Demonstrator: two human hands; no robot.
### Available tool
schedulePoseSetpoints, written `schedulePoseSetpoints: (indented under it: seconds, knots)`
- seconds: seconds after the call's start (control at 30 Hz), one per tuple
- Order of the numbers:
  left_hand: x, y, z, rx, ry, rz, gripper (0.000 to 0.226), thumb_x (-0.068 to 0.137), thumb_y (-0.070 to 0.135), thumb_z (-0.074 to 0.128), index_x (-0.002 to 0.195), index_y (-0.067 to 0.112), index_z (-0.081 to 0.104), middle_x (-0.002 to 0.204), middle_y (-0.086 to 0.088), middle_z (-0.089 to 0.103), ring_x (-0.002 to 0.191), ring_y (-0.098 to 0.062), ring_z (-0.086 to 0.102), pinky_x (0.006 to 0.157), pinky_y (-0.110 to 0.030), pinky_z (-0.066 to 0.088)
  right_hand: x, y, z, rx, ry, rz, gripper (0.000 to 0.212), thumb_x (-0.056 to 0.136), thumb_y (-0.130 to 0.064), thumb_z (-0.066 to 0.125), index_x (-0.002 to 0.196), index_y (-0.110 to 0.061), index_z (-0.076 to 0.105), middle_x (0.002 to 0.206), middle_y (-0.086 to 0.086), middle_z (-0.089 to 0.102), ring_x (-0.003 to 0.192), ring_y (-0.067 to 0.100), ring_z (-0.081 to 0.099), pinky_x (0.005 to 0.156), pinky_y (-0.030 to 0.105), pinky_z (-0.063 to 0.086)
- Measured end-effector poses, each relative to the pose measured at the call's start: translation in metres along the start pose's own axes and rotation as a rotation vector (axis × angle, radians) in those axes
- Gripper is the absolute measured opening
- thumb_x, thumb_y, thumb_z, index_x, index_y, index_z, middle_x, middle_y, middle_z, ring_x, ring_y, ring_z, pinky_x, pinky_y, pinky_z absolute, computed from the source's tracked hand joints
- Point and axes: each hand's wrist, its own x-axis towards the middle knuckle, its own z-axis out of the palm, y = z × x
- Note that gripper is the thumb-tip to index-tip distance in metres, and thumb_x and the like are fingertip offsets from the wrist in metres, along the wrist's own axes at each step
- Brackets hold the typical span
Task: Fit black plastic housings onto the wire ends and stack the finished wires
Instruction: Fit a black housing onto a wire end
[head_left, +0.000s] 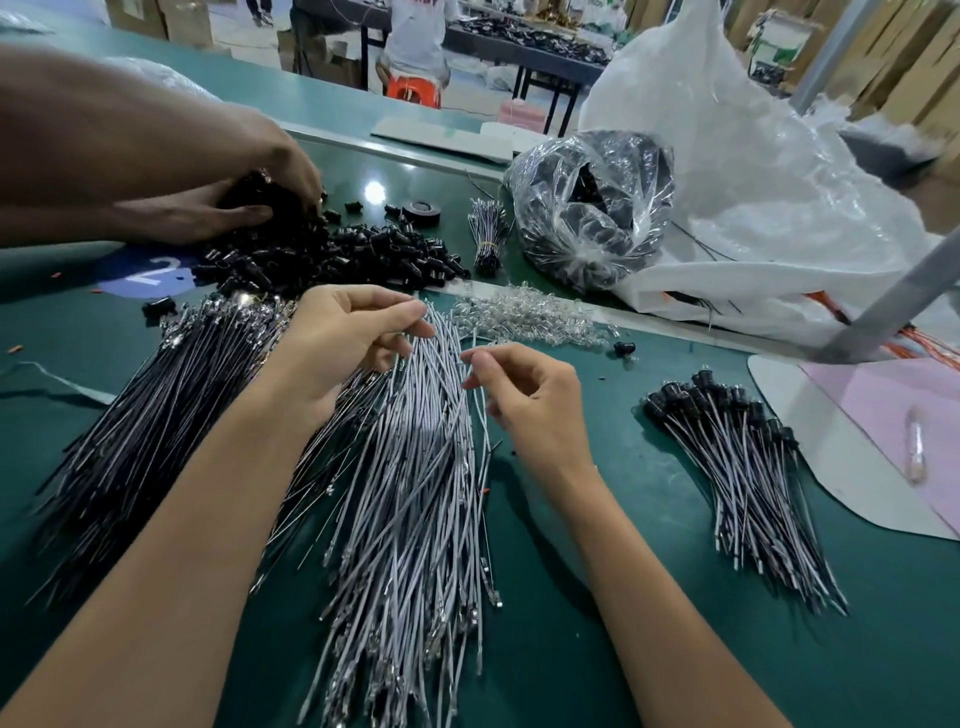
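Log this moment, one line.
stage: picking wire | left hand: pinches white wires | right hand: pinches white wires | housings: heaped beyond wires | finished stack: right of right hand

1. The worktop is a big dark green matte table (649, 597) that fills the whole near part of the scene. A bright spot of overhead light (374, 192) glares off it farther back.
2. A pale grey raised strip (363, 143) crosses it, with lighter green surface beyond.
3. Far centre there's a long dark table on black metal legs (535, 62). Just left of it, on the pale floor (236, 36), is an orange-red plastic stool (414, 92) with a person in a white top (415, 36) on it.
4. Brown cardboard boxes are stacked far left (171, 18) and far right (893, 62).
5. A grey metal post (893, 306) slants across the right side.
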Motion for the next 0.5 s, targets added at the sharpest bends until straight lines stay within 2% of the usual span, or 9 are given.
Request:
schedulePoseSetpoints:
  seconds: [0.1, 0.2, 0.27, 0.4, 0.43, 0.5]
  knots:
    - [-0.002, -0.001, 0.011, -0.053, -0.132, 0.003, 0.011, 0.078, 0.014, 0.072, 0.086, 0.007, 0.071, 0.080, -0.010, 0.075, 0.052, -0.006, 0.059, 0.045, -0.015, 0.045, -0.005, -0.004, 0.009, 0.199, -0.170, 0.109, 0.018, 0.092, -0.022, 0.067, 0.100, -0.007, 0.073, 0.084, 0.006, 0.075, 0.057, 0.006, 0.056, 0.050, 0.018, 0.043]
    - [-0.003, -0.004, 0.016, -0.041, -0.204, 0.036, 0.014, 0.072, 0.018, 0.075, 0.084, 0.010, 0.073, 0.079, -0.009, 0.074, 0.054, -0.008, 0.058, 0.044, -0.015, 0.043, -0.006, -0.004, 0.014, 0.329, -0.248, 0.209, 0.016, 0.092, -0.014, 0.066, 0.100, -0.001, 0.070, 0.083, 0.010, 0.073, 0.054, 0.008, 0.053, 0.048, 0.018, 0.040]
    - [-0.003, -0.004, 0.014, -0.038, -0.215, 0.063, 0.016, 0.068, 0.024, 0.078, 0.081, 0.015, 0.076, 0.081, -0.008, 0.074, 0.056, -0.008, 0.057, 0.044, -0.014, 0.040, -0.007, -0.004, 0.011, 0.414, -0.285, 0.235, 0.009, 0.092, -0.013, 0.066, 0.095, -0.007, 0.072, 0.082, 0.008, 0.073, 0.055, 0.008, 0.052, 0.049, 0.017, 0.040]
    - [0.001, -0.005, 0.004, 0.071, -0.105, 0.075, 0.017, 0.074, 0.031, 0.077, 0.086, 0.021, 0.076, 0.086, -0.002, 0.076, 0.056, -0.003, 0.055, 0.046, -0.012, 0.039, -0.004, -0.005, 0.001, 0.564, -0.275, 0.238, 0.010, 0.087, -0.015, 0.067, 0.094, -0.010, 0.073, 0.082, 0.008, 0.072, 0.055, 0.008, 0.055, 0.050, 0.016, 0.044]
    - [0.002, -0.007, 0.001, 0.143, -0.039, 0.084, 0.011, 0.076, 0.028, 0.077, 0.085, 0.021, 0.076, 0.083, 0.000, 0.076, 0.055, -0.003, 0.057, 0.046, -0.012, 0.041, -0.002, -0.005, -0.001, 0.588, -0.254, 0.245, 0.013, 0.085, -0.016, 0.067, 0.094, -0.010, 0.072, 0.081, 0.007, 0.072, 0.055, 0.008, 0.056, 0.050, 0.016, 0.044]
    - [0.006, -0.013, -0.002, 0.436, 0.137, 0.133, 0.005, 0.079, 0.020, 0.079, 0.080, 0.022, 0.074, 0.074, 0.002, 0.074, 0.056, -0.003, 0.061, 0.051, -0.012, 0.044, 0.001, -0.006, -0.007, 0.666, -0.196, 0.265, 0.014, 0.084, -0.017, 0.064, 0.093, -0.010, 0.072, 0.077, 0.006, 0.071, 0.054, 0.006, 0.056, 0.050, 0.015, 0.045]
